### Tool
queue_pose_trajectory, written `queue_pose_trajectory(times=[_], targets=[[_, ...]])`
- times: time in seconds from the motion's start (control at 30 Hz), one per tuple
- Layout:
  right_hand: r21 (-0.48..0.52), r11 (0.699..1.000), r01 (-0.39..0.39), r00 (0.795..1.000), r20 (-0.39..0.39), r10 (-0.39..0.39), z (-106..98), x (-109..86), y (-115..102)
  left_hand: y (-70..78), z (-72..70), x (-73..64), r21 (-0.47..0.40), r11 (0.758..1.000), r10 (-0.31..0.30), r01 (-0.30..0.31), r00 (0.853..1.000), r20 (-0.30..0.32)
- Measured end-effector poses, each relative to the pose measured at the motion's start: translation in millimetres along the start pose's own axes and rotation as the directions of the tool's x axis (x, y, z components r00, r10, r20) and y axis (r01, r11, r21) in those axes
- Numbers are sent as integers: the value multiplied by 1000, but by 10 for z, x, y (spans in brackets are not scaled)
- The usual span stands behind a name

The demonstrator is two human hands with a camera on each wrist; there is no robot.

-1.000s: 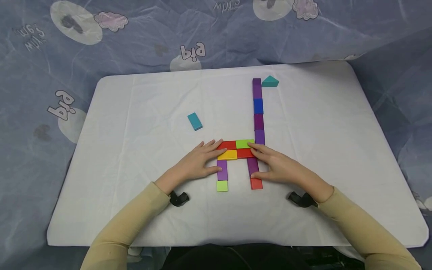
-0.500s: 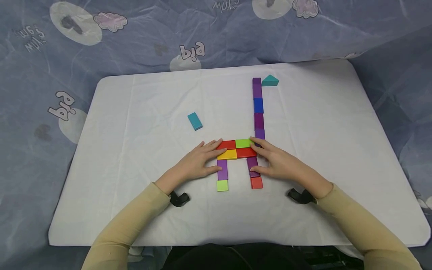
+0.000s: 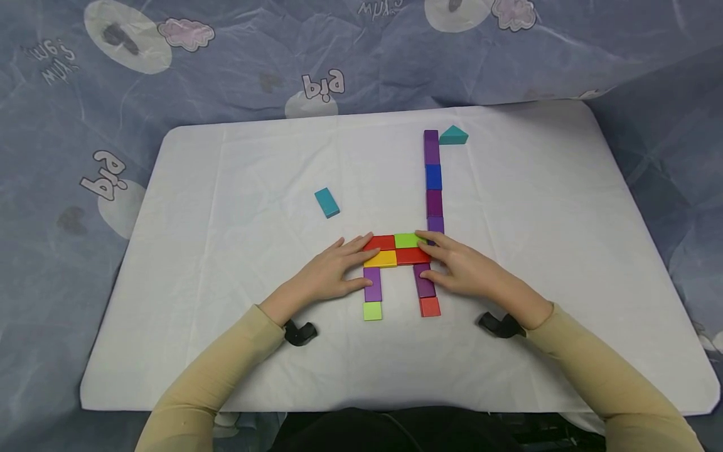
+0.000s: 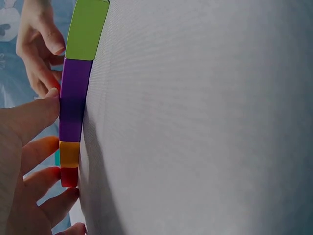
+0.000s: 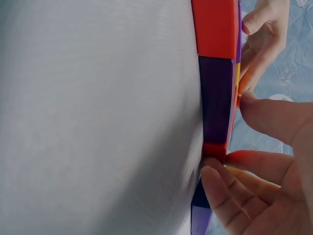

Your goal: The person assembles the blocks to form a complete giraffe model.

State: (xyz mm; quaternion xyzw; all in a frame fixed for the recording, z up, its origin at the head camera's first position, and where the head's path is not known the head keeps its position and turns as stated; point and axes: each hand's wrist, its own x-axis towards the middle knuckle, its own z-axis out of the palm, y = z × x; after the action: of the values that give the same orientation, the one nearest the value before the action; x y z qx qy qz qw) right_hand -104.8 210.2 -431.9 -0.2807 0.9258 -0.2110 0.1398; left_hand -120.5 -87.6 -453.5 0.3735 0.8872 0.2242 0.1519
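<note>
Flat coloured blocks lie joined in a four-legged-looking figure on the white table. Its body has a red block (image 3: 383, 242) and a lime block (image 3: 405, 240) above a yellow block (image 3: 385, 258) and another red block (image 3: 410, 256). My left hand (image 3: 330, 271), fingers spread, touches the body's left end, with its thumb on the light purple leg block (image 3: 373, 290). At the other end, my right hand (image 3: 469, 267) rests its fingertips on the body's right side. Its thumb lies against the dark purple leg block (image 5: 217, 100), above a red block (image 3: 430, 307).
A column of purple and blue blocks (image 3: 433, 177) runs up from the body's right end. A teal triangular block (image 3: 454, 135) sits beside its top. One loose teal rectangular block (image 3: 327, 203) lies up and left. Below the left leg is a small lime block (image 3: 372, 311).
My right thumb has slid up along the dark purple leg block, away from the red block below it. The right fingertips shifted slightly at the body's edge. My left hand stays put.
</note>
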Motion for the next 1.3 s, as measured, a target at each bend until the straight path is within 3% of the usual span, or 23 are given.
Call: queue_pose_trajectory(times=[0.27, 0.4, 0.5, 0.57, 0.7, 0.9, 1.07, 1.3], targets=[[-28, 999, 21, 1000, -9, -22, -12, 1, -19, -7, 7, -1, -1, 1000, -5, 5, 1000, -12], [-117, 991, 60, 994, -83, -70, -13, -21, -29, 11, -14, -6, -24, 1000, -17, 17, 1000, -24], [-164, 986, 34, 989, -139, -57, -16, -49, -11, 26, -91, -8, -36, 999, -37, 34, 996, -77], [-160, 987, -2, 990, -141, -21, -15, -69, 11, 18, -168, -17, -39, 998, -57, 52, 990, -130], [-94, 994, -50, 997, -66, 44, 0, -90, 55, -58, -335, -47, -36, 994, -108, 103, 970, -216], [-74, 996, -49, 998, -40, 46, 30, -97, 88, -281, -533, -60, -47, 977, -215, 210, 934, -285], [-74, 996, -54, 998, -34, 52, 41, -98, 92, -492, -677, 29, -80, 948, -317, 307, 918, -238], [-72, 996, -52, 998, -34, 49, 38, -95, 93, -667, -769, 291, -73, 904, -428, 422, 896, -119]])
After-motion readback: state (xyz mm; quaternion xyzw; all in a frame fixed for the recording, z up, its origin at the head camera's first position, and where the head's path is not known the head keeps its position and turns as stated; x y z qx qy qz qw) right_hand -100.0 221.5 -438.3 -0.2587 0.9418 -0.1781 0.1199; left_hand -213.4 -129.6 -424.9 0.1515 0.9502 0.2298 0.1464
